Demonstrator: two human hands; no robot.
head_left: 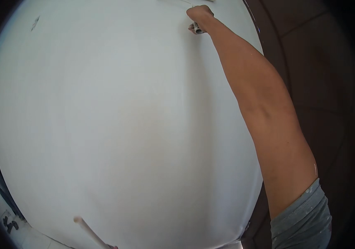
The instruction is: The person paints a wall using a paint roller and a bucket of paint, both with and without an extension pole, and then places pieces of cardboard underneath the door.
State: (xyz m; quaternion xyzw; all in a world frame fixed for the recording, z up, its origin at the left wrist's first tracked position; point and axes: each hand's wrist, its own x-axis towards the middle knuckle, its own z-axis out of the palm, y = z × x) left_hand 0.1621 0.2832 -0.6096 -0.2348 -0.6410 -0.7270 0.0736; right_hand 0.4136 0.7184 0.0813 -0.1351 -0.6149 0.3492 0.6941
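**Gripping a greyish handle high on a white surface**

Seen from within the room, the person's bare right hand [201,15] is clamped around a greyish cylindrical handle [197,30], near the top of the view and in front of a broad, smooth white surface [102,103]. Only the handle's butt shows clearly below the fist: a round end with a pale rim about a dark hollow centre, its sides mottled grey. The rest lies hidden by the fingers. Just above the hand, a narrow pale strip [205,0] is cut off by the upper edge; whether it joins the handle cannot be told. The arm's grey fabric sleeve [304,220], flecked with white, ends near the elbow.

At lower left, a pale, slender cylindrical rod [91,233] slants upward to a rounded, tan-tinted end. Beside its lower part, a sliver of the left hand [115,247] shows; whether its fingers are closed on the rod cannot be told. A small dark mark [35,23] interrupts the white surface at upper left.
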